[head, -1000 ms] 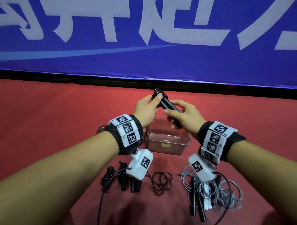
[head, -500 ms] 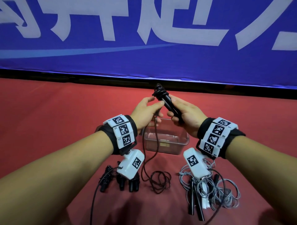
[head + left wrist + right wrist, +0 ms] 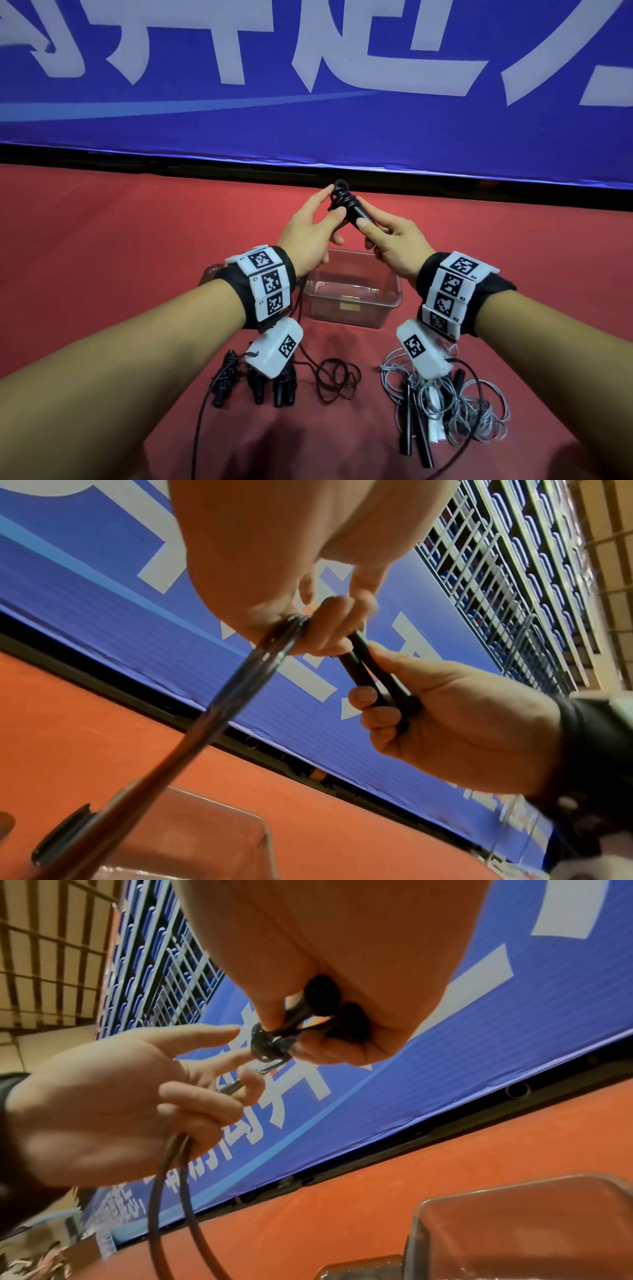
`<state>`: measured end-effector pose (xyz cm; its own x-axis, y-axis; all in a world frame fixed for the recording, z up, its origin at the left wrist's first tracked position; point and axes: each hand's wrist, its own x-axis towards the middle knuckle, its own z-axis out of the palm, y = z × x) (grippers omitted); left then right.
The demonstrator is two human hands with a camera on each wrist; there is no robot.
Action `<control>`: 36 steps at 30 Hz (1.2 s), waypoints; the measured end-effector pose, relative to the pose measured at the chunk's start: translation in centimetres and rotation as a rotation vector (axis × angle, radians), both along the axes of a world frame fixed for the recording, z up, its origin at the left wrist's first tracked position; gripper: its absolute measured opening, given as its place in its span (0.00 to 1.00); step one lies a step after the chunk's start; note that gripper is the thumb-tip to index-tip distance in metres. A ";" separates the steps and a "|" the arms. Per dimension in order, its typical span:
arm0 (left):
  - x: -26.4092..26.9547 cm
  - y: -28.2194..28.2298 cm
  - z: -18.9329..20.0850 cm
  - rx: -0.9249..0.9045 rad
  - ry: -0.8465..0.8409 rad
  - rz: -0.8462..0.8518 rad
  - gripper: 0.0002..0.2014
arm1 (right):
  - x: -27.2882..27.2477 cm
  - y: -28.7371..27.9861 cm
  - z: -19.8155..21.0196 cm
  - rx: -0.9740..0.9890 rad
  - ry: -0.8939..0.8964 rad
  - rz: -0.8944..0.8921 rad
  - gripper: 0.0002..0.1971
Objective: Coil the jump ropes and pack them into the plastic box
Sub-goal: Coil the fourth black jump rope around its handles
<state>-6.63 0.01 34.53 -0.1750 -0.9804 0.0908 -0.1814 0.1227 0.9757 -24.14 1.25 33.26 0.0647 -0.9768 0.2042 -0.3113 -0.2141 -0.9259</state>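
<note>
Overhead, two black cylindrical jump-rope handles [image 3: 356, 214] are gripped together by the right hand [image 3: 394, 245] above the clear plastic box [image 3: 352, 298]; their thin black cord [image 3: 171, 1164] is pinched by the left hand [image 3: 310, 236], remaining fingers relaxed.

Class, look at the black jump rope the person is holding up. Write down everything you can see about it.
The black jump rope has two slim, matte black handles, held side by side in the right hand above the clear plastic box. Thin, glossy cord is wound several turns round their top ends. The left hand pinches the cord, and the rest hangs down to a loose loop on the red floor.
</note>
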 end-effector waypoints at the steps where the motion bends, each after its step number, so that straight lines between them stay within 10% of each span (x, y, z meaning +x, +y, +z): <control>1: -0.1 0.0 -0.2 -0.020 -0.018 0.014 0.23 | 0.1 -0.1 -0.1 -0.014 0.037 -0.013 0.20; 11: -0.8 -0.9 -1.3 0.079 -0.002 0.234 0.18 | 2.2 1.0 -0.4 -0.155 0.659 -0.143 0.25; 19: -0.1 -1.0 -0.8 0.193 0.149 0.130 0.13 | 2.0 1.6 0.4 0.135 0.075 -0.021 0.41; 23: -0.4 -0.4 -0.3 0.159 0.223 0.051 0.10 | 1.4 2.0 1.3 0.411 -0.277 0.092 0.28; 36: -0.1 -0.3 -0.2 0.168 0.158 -0.002 0.18 | 1.0 1.1 0.9 0.327 -0.307 0.188 0.14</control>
<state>-6.76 -0.32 34.35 -0.1734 -0.9837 -0.0473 -0.0251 -0.0435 0.9987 -23.18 2.35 34.20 0.2312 -0.9701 -0.0740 0.0031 0.0768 -0.9970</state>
